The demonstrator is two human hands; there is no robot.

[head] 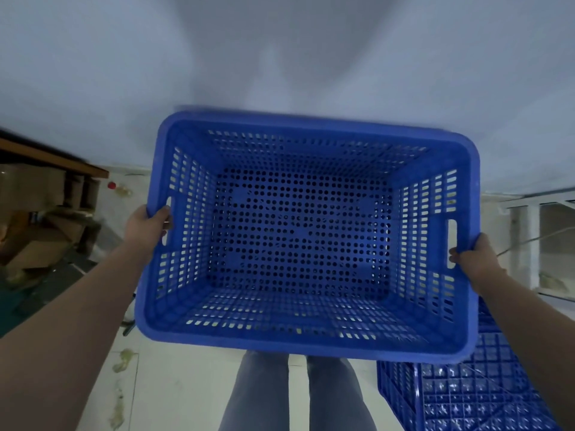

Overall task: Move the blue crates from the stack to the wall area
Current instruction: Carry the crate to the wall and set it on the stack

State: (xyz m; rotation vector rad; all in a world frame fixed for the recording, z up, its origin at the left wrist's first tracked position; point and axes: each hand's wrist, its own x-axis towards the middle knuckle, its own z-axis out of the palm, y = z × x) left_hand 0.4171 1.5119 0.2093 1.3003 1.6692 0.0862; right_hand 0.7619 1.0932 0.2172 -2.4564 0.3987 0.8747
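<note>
Both hands, left hand [149, 223] and right hand [476, 255], grip the blue crate [305, 237] by its side rims.

A pale, dimly lit wall [93, 57] fills the far side. Beyond the left fingers, cardboard boxes [34, 231] sit under a wooden table [56, 157]. White floor tiles [174, 384] lie below; a white frame [535, 244] stands beyond the right fingers.

Your body, as catalogued from the head view: left hand [148, 224] and right hand [474, 256], both bare, no gloves, rings or watch showing. Forearms bare up to the frame edge; no sleeve in sight. Your legs wear grey-blue trousers [258, 396], plain fabric, two separate legs visible. Footwear is out of view.
</note>
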